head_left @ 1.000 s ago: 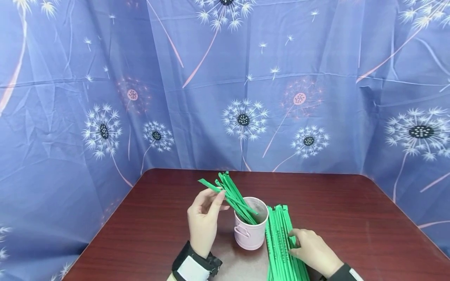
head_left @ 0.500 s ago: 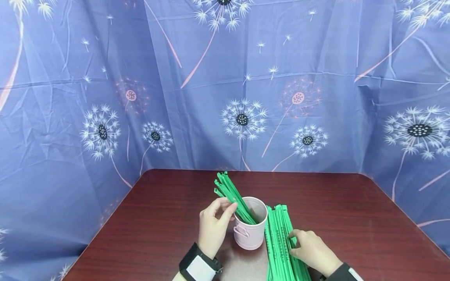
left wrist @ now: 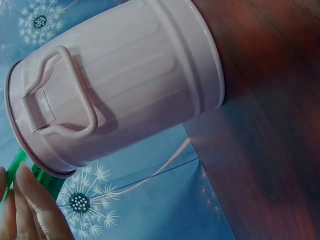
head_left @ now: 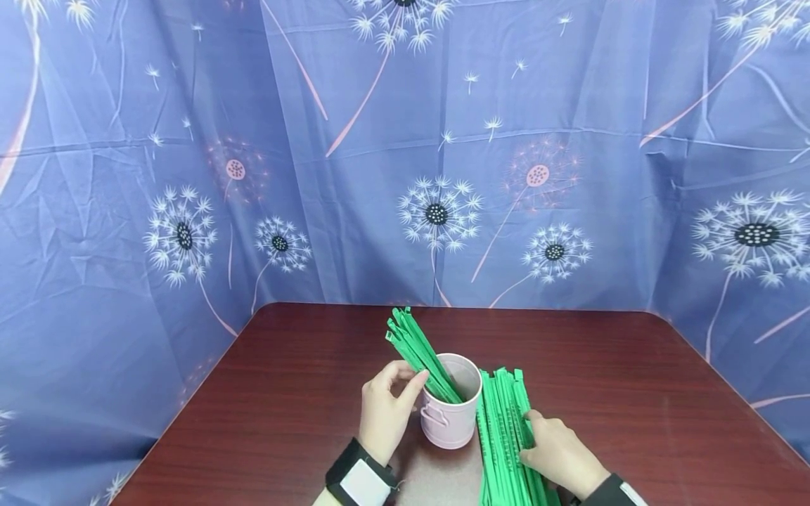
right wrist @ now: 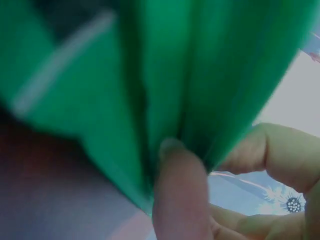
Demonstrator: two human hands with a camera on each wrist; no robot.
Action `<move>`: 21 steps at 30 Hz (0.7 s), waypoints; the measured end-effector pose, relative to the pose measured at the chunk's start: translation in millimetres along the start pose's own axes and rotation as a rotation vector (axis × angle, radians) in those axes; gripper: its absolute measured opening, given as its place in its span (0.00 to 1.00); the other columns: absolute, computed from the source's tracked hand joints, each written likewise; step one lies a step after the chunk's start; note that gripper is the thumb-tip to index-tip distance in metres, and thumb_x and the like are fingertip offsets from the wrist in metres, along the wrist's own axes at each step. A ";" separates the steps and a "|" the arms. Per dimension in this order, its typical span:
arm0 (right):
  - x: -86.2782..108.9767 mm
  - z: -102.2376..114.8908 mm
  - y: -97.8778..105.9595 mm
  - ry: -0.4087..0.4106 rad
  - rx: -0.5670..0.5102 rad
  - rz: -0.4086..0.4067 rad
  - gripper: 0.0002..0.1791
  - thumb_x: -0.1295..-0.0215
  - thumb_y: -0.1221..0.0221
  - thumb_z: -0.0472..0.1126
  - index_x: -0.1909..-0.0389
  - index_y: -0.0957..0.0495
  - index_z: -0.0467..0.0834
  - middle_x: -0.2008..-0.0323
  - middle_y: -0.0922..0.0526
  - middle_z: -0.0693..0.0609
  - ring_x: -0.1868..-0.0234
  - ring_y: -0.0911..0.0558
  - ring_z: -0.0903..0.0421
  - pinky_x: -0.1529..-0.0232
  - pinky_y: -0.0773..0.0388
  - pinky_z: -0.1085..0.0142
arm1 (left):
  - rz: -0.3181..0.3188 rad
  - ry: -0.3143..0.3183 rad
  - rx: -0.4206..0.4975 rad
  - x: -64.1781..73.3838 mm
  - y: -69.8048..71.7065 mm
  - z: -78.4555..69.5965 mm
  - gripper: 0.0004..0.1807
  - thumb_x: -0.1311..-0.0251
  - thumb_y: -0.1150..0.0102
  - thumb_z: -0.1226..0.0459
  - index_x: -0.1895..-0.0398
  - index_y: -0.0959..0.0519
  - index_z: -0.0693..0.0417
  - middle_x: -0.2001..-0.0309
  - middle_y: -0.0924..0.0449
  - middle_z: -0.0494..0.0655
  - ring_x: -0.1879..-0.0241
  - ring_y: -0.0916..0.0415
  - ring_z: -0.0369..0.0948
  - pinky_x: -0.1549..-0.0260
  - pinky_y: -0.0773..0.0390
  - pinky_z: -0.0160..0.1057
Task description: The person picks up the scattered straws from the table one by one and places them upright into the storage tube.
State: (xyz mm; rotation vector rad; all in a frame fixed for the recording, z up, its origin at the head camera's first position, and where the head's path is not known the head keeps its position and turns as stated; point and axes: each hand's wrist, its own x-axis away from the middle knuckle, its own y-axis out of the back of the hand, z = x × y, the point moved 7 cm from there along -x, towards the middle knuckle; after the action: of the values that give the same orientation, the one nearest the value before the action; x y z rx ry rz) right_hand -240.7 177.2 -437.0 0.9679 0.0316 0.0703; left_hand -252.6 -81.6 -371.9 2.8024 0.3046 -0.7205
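Observation:
A small pale pink metal bucket (head_left: 451,425) with side handles stands on the table. Several thin green-wrapped straws (head_left: 414,344) lean out of it to the left. At its left rim my left hand (head_left: 387,411) pinches one green straw between thumb and fingers, as the left wrist view also shows. Right of the bucket lies a bundle of green-wrapped straws (head_left: 503,429) with dark print. My right hand (head_left: 563,450) pinches a straw at the bundle's right edge. In the right wrist view its thumb (right wrist: 182,195) presses the blurred green wrapper.
The dark red-brown wooden table (head_left: 304,393) has rounded far corners. A blue dandelion-print cloth (head_left: 354,232) hangs behind and to both sides. A grey patch (head_left: 436,478) shows on the table in front of the bucket.
My left hand has moved right and down to the bucket rim, and its slanting straw now lies with the others. At the bundle, the right-edge straw has shifted slightly apart under my right hand.

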 end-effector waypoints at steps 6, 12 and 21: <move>3.5 4.8 8.2 0.004 -0.014 -0.073 0.35 0.53 0.37 0.30 0.40 0.29 0.23 0.78 0.21 0.52 0.95 0.29 0.57 0.83 0.23 0.64 | 0.004 0.121 0.008 0.6 3.3 4.2 0.20 0.46 0.30 0.49 0.70 0.22 0.58 0.79 0.17 0.44 0.83 0.21 0.39 0.89 0.19 0.33; 5.8 23.2 24.0 0.042 -0.083 -0.132 0.30 0.45 0.38 0.29 0.38 0.27 0.27 0.74 0.21 0.53 0.91 0.27 0.58 0.82 0.24 0.66 | 0.138 0.188 0.082 3.3 -8.6 2.5 0.29 0.42 0.37 0.45 0.79 0.15 0.64 0.84 0.17 0.48 0.86 0.19 0.40 0.86 0.17 0.35; 27.4 72.8 44.1 0.337 -0.196 -0.387 0.19 0.46 0.32 0.30 0.51 0.14 0.40 0.72 0.20 0.63 0.80 0.24 0.70 0.80 0.25 0.70 | 0.288 0.075 0.152 14.3 -28.6 -22.0 0.25 0.39 0.38 0.49 0.60 0.11 0.64 0.70 0.11 0.52 0.73 0.13 0.39 0.73 0.14 0.33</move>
State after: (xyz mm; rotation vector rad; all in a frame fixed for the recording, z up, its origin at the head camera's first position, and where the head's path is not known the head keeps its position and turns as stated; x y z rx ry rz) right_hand -211.1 144.3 -359.3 0.7317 0.5123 -0.1195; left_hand -237.9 -46.4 -365.1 2.9321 -0.1474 -0.5948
